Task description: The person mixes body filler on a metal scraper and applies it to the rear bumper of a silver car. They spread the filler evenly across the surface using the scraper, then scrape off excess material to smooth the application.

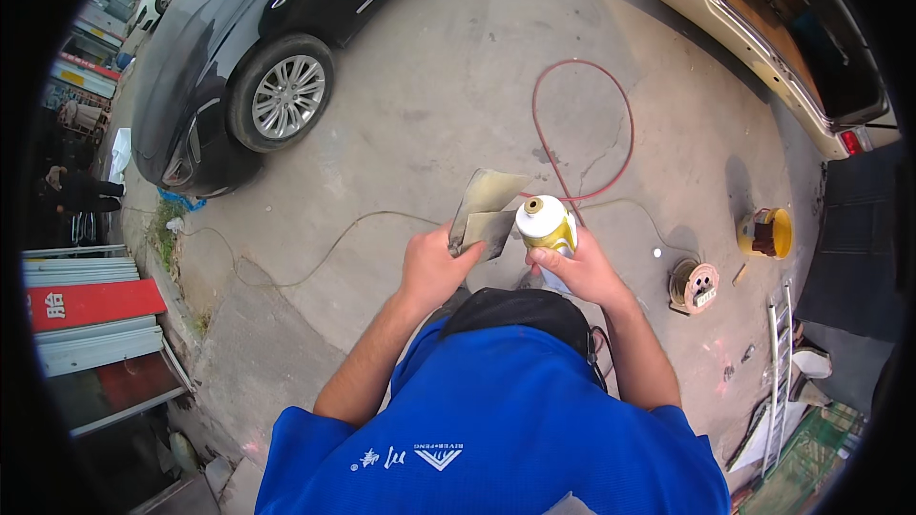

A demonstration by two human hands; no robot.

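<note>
My left hand (434,265) is closed on two thin, flat scraper-like plates (489,193), beige-grey and smeared, one overlapping the other. The thumb lies across the lower piece. Just to the right, my right hand (584,275) wraps round a white and yellow tube (546,219) with a small brass-coloured tip pointing up and away from me. Its thumb presses on the tube's near side. Plates and tube are close together in front of my waist; the tube's lower part is partly hidden by my fingers.
A dark car (219,48) stands far left, and a beige van (763,48) with its rear open far right. A red hose (630,124) loops ahead. Rightward are a cable reel (694,286), a yellow bucket (780,232) and a ladder (780,372). A cable (324,250) crosses the concrete.
</note>
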